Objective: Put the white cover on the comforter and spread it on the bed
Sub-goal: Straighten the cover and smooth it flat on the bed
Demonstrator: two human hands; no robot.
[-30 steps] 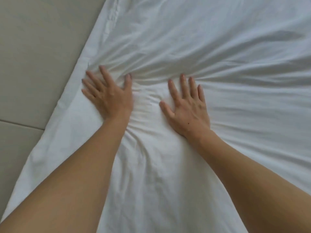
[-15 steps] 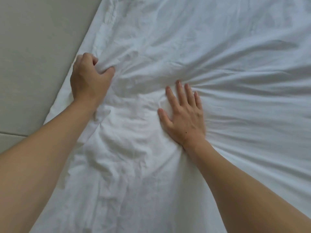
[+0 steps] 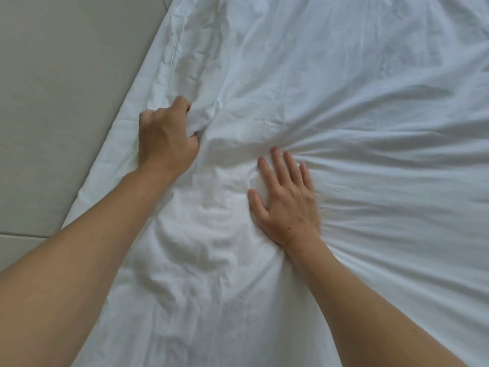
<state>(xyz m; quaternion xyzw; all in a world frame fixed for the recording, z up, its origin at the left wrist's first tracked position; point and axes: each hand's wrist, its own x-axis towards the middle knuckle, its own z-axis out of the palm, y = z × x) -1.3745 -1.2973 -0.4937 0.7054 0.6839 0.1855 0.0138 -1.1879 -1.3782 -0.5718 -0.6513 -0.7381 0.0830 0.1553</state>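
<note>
White cover (image 3: 344, 88) over the bed, its long edge running from 7 o'clock to 1 o'clock beside the floor (image 3: 53, 102).

The cover fills the view from 12 to 6 o'clock. The left hand (image 3: 165, 140), nearer that edge, has its grip closed on a bunched fold; slack cloth lies toward 5 o'clock of it. The right hand (image 3: 287, 205), fingers straight, presses flat, creases fanning toward 3 o'clock. Whether the comforter is inside cannot be told.

left grip (image 3: 165, 140) fisted, right grip (image 3: 287, 200) flat — splayed
</note>
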